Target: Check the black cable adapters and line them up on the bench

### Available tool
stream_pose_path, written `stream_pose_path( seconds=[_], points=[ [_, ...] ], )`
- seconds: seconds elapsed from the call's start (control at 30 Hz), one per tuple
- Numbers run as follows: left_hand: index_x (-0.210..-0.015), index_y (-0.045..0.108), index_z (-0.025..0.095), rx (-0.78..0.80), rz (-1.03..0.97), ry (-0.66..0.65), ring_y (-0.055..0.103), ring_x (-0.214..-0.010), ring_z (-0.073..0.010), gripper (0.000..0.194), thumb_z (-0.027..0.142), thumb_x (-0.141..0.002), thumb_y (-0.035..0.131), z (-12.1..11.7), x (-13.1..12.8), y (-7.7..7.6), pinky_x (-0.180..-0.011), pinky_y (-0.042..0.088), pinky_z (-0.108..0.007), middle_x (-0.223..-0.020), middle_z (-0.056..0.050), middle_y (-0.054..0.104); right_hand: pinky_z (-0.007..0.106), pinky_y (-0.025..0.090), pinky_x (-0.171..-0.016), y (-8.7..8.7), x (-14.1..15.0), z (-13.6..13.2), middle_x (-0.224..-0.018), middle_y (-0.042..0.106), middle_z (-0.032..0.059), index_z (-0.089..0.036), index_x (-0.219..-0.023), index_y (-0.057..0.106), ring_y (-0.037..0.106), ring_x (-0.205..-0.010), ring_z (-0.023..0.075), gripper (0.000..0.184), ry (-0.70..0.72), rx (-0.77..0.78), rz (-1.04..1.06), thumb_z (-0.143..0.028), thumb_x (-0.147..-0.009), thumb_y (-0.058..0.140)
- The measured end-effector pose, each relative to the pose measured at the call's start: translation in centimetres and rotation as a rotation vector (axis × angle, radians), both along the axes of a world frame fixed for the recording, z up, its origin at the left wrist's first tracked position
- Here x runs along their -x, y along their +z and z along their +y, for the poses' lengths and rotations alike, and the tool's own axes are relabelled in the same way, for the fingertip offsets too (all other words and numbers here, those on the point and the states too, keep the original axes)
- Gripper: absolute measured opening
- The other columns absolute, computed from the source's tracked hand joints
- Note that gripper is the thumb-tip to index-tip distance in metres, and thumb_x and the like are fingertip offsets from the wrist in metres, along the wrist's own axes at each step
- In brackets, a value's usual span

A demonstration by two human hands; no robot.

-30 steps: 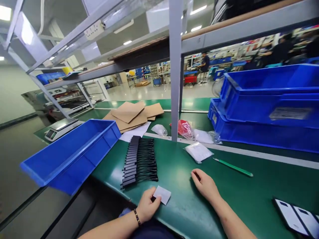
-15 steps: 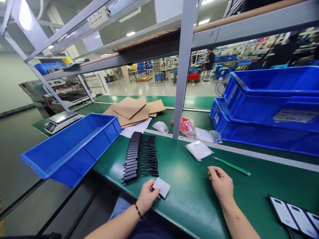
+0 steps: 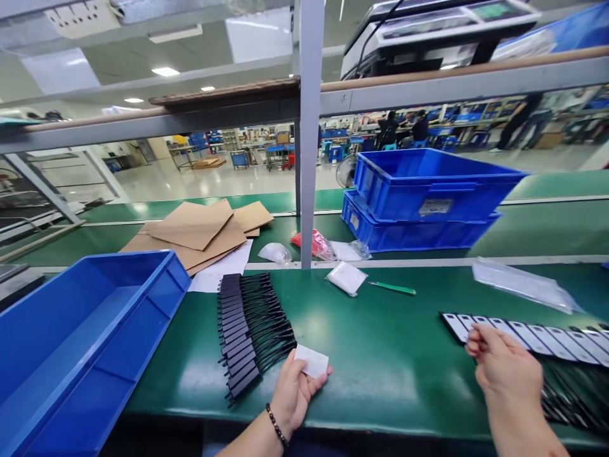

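Observation:
My left hand [image 3: 301, 392] grips a small white card [image 3: 311, 362] between thumb and fingers, above the green bench top. Just left of it lies a curved row of black rectangular modules [image 3: 235, 336] with thin black cables pointing right. My right hand [image 3: 507, 365] has its fingers pinched together; whatever they hold, if anything, is too small to make out. It is over the left part of a second row of black modules with white faces [image 3: 537, 336], whose black cables run toward the bench's front edge.
An open blue bin [image 3: 143, 311] stands at the left. Behind are cardboard sheets [image 3: 195, 225], small plastic bags [image 3: 346, 278] and a green pen-like tool [image 3: 392, 288]. Stacked blue crates [image 3: 428, 190] sit beyond a grey upright post [image 3: 310, 139]. A clear plastic bag [image 3: 521, 284] lies at right.
The view has turned right, bringing more of the white-faced row into sight. My right hand has moved right to that row. My left hand still holds the card.

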State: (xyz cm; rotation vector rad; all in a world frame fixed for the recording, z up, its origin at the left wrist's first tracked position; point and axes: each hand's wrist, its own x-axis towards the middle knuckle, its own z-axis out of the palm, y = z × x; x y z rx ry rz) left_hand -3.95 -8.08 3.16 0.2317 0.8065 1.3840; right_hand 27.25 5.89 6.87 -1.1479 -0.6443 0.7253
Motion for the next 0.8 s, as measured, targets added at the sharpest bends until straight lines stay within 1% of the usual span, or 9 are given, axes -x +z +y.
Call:
stream_pose_path(
  seconds=[0.13,0.23,0.3,0.4,0.5,0.63,0.8],
  points=[
    [-0.113,0.037,0.011,0.039,-0.128,-0.029,0.059,-0.088,-0.0232,0.046,0.035,-0.076,0.051,0.0,0.1,0.1,-0.075,0.045,-0.032,-0.099,-0.014,0.057,0.019,0.026,-0.033,1.9,-0.4,-0.5,-0.044,0.048,-0.0024,-0.014,-0.056,0.054,0.04,-0.036,0.0056,0.02,0.007,0.004,-0.023,-0.025,-0.049,0.069],
    [-0.124,0.028,0.015,0.015,-0.198,-0.067,0.057,-0.092,-0.0245,0.057,0.039,-0.076,0.049,0.1,0.0,0.4,-0.077,0.044,-0.033,-0.106,-0.015,0.054,0.019,0.026,-0.033,3.0,-0.3,-0.5,-0.045,0.048,-0.0017,-0.014,-0.056,0.055,0.041,-0.037,0.0059,0.021,0.044,0.01,-0.045,-0.026,-0.048,0.069],
    [-0.127,0.023,0.016,-0.013,-0.243,-0.088,0.056,-0.094,-0.0245,0.061,0.04,-0.077,0.048,0.1,0.0,0.6,-0.08,0.042,-0.033,-0.108,-0.015,0.053,0.019,0.026,-0.033,3.3,-0.3,-0.5,-0.045,0.048,-0.001,-0.014,-0.057,0.055,0.041,-0.038,0.0065,0.021,0.058,0.016,-0.066,-0.026,-0.048,0.07],
    [-0.129,0.02,0.015,-0.033,-0.314,-0.12,0.054,-0.097,-0.0253,0.064,0.042,-0.077,0.046,0.3,0.1,0.7,-0.085,0.039,-0.033,-0.109,-0.016,0.053,0.02,0.025,-0.033,3.4,-0.4,-0.5,-0.044,0.048,-0.0006,-0.014,-0.055,0.055,0.041,-0.038,0.007,0.021,0.06,0.025,-0.075,-0.026,-0.047,0.07],
    [-0.129,0.02,0.015,-0.033,-0.358,-0.139,0.053,-0.098,-0.0273,0.067,0.049,-0.076,0.043,0.5,0.2,0.8,-0.086,0.038,-0.034,-0.11,-0.017,0.052,0.02,0.025,-0.033,3.4,-0.4,-0.3,-0.043,0.047,-0.0008,-0.014,-0.053,0.055,0.041,-0.038,0.0071,0.021,0.05,0.037,-0.046,-0.026,-0.044,0.07],
    [-0.129,0.021,0.015,-0.027,-0.357,-0.144,0.054,-0.098,-0.0271,0.066,0.05,-0.076,0.042,0.6,0.0,0.6,-0.086,0.037,-0.034,-0.111,-0.017,0.051,0.019,0.026,-0.033,3.2,-0.7,-0.1,-0.044,0.047,-0.0013,-0.015,-0.053,0.054,0.041,-0.038,0.0074,0.021,0.042,0.052,-0.019,-0.024,-0.042,0.069],
    [-0.129,0.02,0.014,-0.011,-0.337,-0.153,0.054,-0.097,-0.0286,0.068,0.05,-0.076,0.042,0.8,-0.4,0.3,-0.085,0.038,-0.034,-0.111,-0.018,0.051,0.018,0.027,-0.031,2.2,-1.5,0.1,-0.045,0.048,-0.0021,-0.015,-0.053,0.054,0.041,-0.037,0.0068,0.019,0.044,0.057,0.01,-0.021,-0.042,0.069]
  ],
)
